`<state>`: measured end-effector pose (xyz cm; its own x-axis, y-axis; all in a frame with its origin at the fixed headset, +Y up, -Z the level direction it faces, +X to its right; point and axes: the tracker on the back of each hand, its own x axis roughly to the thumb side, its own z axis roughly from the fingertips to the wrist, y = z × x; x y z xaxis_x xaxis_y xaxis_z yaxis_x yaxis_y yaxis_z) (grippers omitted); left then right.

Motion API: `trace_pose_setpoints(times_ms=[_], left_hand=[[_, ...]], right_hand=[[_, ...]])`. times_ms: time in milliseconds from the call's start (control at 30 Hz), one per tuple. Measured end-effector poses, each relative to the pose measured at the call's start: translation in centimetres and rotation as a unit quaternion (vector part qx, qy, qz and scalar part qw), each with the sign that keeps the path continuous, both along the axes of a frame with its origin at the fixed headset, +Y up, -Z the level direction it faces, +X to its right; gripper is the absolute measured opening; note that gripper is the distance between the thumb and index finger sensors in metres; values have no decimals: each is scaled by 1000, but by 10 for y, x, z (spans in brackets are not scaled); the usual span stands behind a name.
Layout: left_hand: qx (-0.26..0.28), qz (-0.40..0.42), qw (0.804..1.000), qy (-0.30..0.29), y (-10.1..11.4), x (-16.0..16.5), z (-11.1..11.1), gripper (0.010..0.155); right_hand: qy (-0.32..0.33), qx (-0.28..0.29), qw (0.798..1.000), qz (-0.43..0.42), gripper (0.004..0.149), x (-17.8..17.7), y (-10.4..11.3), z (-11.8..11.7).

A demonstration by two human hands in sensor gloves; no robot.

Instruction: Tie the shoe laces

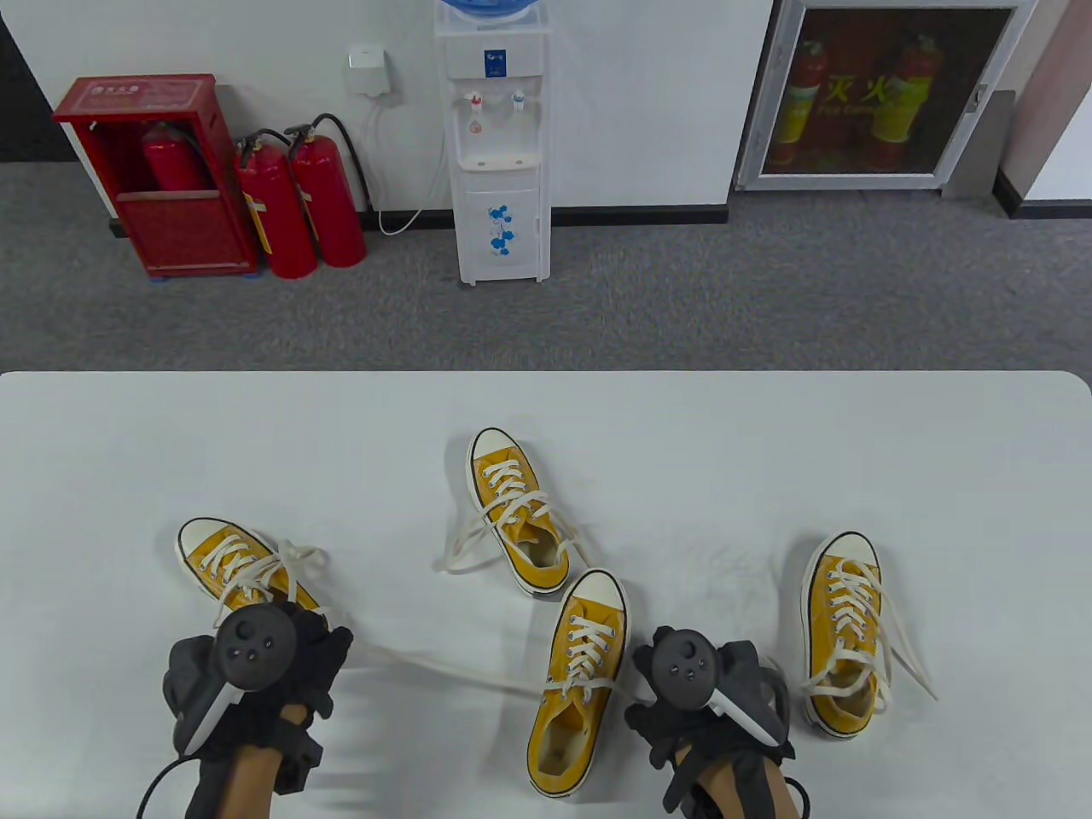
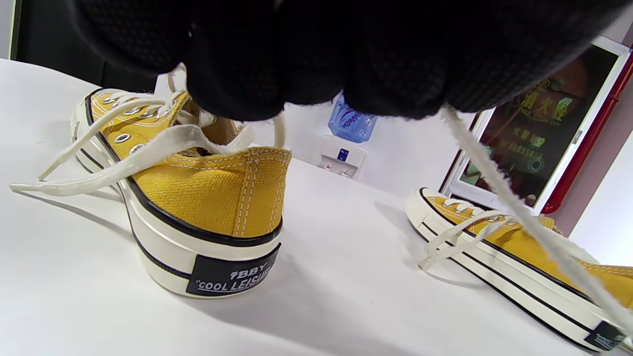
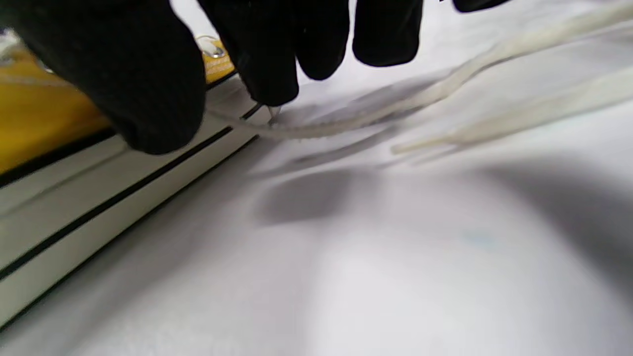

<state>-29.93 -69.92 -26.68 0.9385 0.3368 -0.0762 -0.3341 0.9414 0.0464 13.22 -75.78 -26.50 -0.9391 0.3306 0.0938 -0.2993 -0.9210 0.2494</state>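
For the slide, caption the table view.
Gloved left hand and right hand stretch a lace between four yellow sneakers.

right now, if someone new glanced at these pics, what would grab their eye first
Four yellow canvas sneakers with white laces lie scattered on the white table. The left hand grips a lace pulled taut across the table from the near-centre sneaker, while the right hand reaches down beside that shoe's other side. Behind, red fire extinguishers and a water dispenser stand against the wall.

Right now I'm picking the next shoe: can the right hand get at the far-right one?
Probably yes: the right hand is beside the far-right shoe, with only bare table between.
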Motion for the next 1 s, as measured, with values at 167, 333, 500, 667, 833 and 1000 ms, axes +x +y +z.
trace_pose_setpoints(times_ms=[167,333,500,667,833,1000], left_hand=[[-2,1,1000,0,0,0,0,34],[0,3,1000,0,0,0,0,34],[1,3,1000,0,0,0,0,34],[3,2,1000,1,1,0,0,35],[4,1,1000,2,1,1,0,35],[8,-1,1000,1,1,1,0,35]], right_hand=[[-5,2,1000,-18,47,-5,-1,0],[-7,5,996,-84,41,4,7,0],[-12,3,980,-201,42,20,16,-1],[-19,31,934,-356,41,33,23,-1],[-15,29,874,-484,41,34,24,-1],[7,-21,830,-558,44,27,17,-2]])
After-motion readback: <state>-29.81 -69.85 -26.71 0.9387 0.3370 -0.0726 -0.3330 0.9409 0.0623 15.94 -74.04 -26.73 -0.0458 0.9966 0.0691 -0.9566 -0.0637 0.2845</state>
